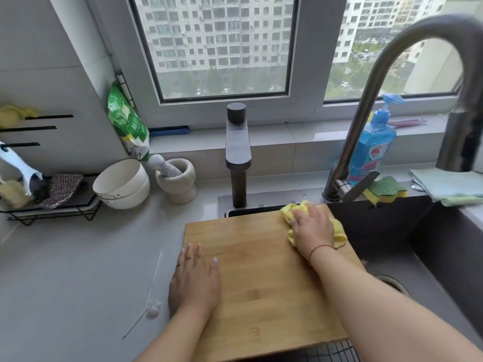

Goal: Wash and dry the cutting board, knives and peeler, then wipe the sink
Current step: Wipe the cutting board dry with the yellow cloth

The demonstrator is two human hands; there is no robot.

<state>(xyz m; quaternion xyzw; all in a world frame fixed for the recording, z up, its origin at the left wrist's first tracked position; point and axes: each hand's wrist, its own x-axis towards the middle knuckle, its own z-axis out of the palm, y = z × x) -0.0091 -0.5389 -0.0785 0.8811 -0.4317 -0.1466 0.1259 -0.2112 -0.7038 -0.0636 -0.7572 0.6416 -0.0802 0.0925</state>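
The cutting board (264, 278) is laid flat across the left part of the sink (423, 246), its left edge lying along the counter (78, 270); its far right corner is covered by a yellow cloth (337, 231). The right hand (312, 229) is pressed palm-down on the cloth with fingers spread over it; the left hand (194, 280) is laid flat and open on the board's left edge, with nothing gripped; the two hands are held well apart.

Beyond the right hand, a dark tap (237, 152) is seen just past the board's far edge; to the right of that hand a tall curved tap (366, 113) arches over the basin, with a blue soap bottle (376, 145) behind it and a sponge (386, 190) at its base; a folded green towel (449, 186) is placed further right on the sink rim.

Beyond the left hand, a white bowl (121, 184) and a mortar (180, 181) are set near the wall; a wire rack (52, 205) is found further left. A thin white strip (150, 291) lies on the counter just left of the left hand.

Open basin is left to the right of the board, with the drain (392, 282) under the right forearm; bare counter is available left of the left hand; the board's near edge rests over a dark grid (332, 351).
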